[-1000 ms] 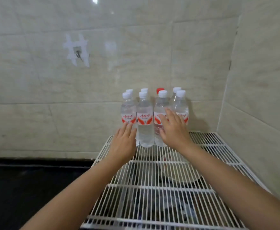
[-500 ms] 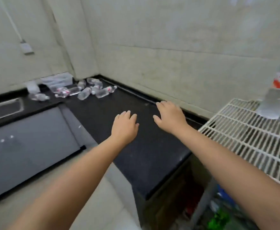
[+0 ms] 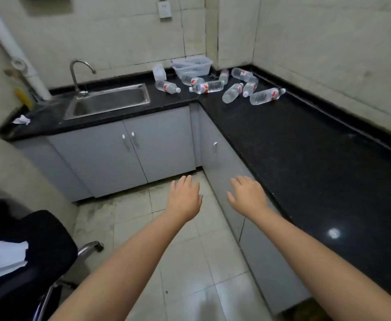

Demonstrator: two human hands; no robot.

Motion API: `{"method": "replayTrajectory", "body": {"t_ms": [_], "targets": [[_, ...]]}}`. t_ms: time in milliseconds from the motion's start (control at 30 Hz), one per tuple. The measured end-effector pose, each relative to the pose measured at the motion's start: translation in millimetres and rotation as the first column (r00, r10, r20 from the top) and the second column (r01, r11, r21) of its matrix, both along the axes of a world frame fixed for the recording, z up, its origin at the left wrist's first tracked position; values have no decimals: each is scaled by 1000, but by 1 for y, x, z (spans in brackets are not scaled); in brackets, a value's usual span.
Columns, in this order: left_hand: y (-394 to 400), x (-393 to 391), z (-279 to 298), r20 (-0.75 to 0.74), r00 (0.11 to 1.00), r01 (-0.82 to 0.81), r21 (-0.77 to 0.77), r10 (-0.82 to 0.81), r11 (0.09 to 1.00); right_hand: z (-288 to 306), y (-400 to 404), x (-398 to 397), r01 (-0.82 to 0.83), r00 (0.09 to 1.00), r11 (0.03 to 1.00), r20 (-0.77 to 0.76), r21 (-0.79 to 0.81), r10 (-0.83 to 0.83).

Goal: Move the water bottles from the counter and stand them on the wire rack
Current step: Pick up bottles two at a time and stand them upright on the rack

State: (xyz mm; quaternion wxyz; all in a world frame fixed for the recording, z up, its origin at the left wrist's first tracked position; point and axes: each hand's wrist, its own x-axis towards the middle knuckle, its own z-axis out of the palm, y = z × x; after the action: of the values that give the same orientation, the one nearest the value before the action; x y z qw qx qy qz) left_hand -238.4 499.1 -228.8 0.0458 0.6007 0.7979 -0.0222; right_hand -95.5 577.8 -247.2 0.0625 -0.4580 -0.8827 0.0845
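Note:
Several clear water bottles (image 3: 266,96) with red-and-white labels lie on their sides in the far corner of the black counter (image 3: 305,144). One bottle (image 3: 167,86) lies apart, nearer the sink. My left hand (image 3: 183,197) and my right hand (image 3: 247,196) hang palm down over the floor and the counter's front edge, fingers spread, holding nothing. Both are far short of the bottles. The wire rack is out of view.
A white plastic basket (image 3: 193,66) stands in the counter corner behind the bottles. A steel sink (image 3: 107,101) with a tap is set in the left run. Grey cabinets (image 3: 129,149) stand below. A black chair (image 3: 27,256) is at lower left on the tiled floor.
The view has swung left from the wire rack with its standing bottles to the counter corner. Both hands left the rack's bottles and now reach forward, holding nothing.

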Motion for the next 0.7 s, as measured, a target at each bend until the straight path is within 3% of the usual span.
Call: {"method": "replayTrajectory", "body": {"t_ms": [233,500,700], "targets": [[54,-80,-26,66,998,31,-84,-26,996,-26,50,-81,40,996,995,84,-88,-32],[200,-150,-52,77,991,116,-119,-107,986,-56,175,-155,81,993,991,93,-105,-71],[304,-218,-49,81,991,116,-190,-102,975,-64,281,-204,188,982,975,18,-121,-188]]}}
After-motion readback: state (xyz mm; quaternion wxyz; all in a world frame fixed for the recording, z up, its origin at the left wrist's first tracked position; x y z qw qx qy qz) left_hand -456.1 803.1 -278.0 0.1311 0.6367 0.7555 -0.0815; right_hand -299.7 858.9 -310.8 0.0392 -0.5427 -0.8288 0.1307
